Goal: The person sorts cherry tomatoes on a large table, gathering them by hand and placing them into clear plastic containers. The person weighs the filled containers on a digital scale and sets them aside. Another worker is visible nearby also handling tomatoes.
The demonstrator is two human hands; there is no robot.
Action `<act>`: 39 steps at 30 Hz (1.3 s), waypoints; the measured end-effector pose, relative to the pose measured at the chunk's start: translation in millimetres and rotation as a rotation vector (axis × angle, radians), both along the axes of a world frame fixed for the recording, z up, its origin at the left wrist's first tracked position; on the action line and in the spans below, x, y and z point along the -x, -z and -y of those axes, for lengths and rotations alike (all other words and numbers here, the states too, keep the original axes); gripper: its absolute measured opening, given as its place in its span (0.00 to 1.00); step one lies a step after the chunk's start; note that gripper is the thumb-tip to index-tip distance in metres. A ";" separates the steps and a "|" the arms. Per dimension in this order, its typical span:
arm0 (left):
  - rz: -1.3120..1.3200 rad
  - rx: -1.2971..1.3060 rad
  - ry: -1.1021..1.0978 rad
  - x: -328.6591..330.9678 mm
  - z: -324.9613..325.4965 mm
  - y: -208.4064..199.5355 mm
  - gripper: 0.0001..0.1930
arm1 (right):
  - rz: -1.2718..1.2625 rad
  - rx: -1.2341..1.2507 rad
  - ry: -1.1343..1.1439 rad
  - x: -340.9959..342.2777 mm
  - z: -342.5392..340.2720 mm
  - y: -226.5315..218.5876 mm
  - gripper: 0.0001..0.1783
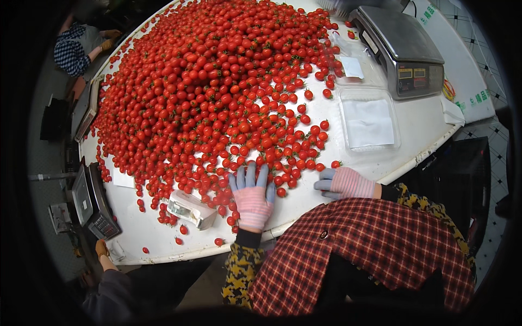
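My left hand (252, 196), in a pink striped glove with grey fingertips, lies palm down with its fingers spread at the near edge of a big heap of cherry tomatoes (201, 81). Its fingertips touch the nearest fruit, and nothing is gripped in it. My right hand (348, 183), gloved alike, rests over the white tabletop (310, 204) with its fingers stretched to the left and no fruit visible in them. Just above it sits a single cherry tomato (336, 164). Beyond, to the right, stands a clear plastic box (396, 130) with a white sheet inside.
A scale (408, 43) stands at the far right beside another clear box (375, 73). Left of my left hand is a clear container (191, 209). Another scale (95, 204) stands at the left edge, near a co-worker's gloved hand (101, 248). Another person (76, 51) is at the far left.
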State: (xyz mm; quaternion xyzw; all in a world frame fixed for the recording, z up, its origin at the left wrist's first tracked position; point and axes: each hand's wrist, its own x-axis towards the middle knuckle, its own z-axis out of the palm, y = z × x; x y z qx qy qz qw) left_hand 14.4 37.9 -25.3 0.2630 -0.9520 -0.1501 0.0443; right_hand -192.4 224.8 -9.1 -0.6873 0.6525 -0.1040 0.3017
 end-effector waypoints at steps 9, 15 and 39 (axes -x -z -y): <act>0.092 -0.037 -0.181 -36.8 -43.7 -2.4 0.28 | -0.099 0.372 0.001 -8.2 108.6 5.6 0.18; 0.049 -0.036 -0.226 -35.2 -48.7 0.2 0.26 | -0.384 0.115 0.329 60.3 151.4 -5.9 0.14; -0.644 -1.229 -0.936 -66.1 -82.1 -37.0 0.28 | 0.255 0.328 0.792 14.0 59.5 14.2 0.29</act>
